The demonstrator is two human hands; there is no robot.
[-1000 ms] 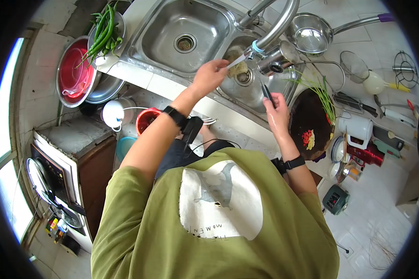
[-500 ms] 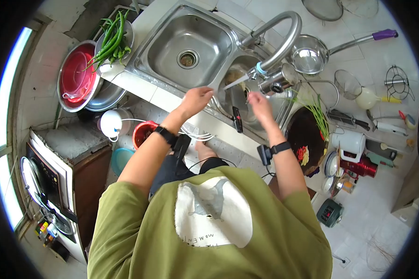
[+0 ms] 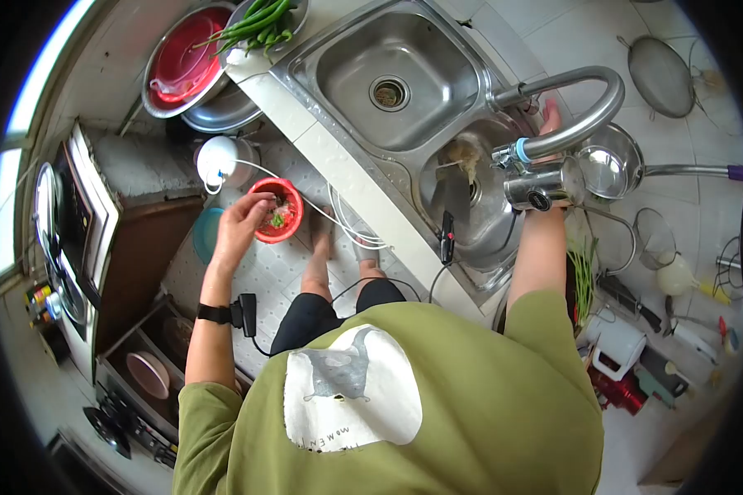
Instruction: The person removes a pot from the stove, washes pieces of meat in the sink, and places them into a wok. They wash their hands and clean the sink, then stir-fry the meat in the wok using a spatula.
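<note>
My left hand (image 3: 244,221) is over a red bin (image 3: 295,216) on the floor, thumb and fingers drawn together; whatever they hold, if anything, is hidden. Green and pale scraps (image 3: 278,218) lie inside the bin. My right hand (image 3: 551,115) reaches behind the curved faucet (image 3: 607,107), near its base, fingers stretched out; the spout and a metal cylinder (image 3: 545,185) on it cover part of the hand and wrist. In the smaller sink basin (image 3: 494,231), a cleaver (image 3: 452,202) with a black and red handle leans beside brownish scraps (image 3: 464,158).
Left of the larger basin (image 3: 351,62), green chillies (image 3: 258,23) sit in a bowl, near a red basin (image 3: 191,54). A saucepan (image 3: 607,161) lies right of the faucet, with green stalks (image 3: 582,276) below it. A white cable (image 3: 347,227) hangs by the counter edge.
My left hand has moved from the sink edge down-left to the red bin. My right hand has gone from the smaller basin to behind the faucet. The water stream has stopped.
</note>
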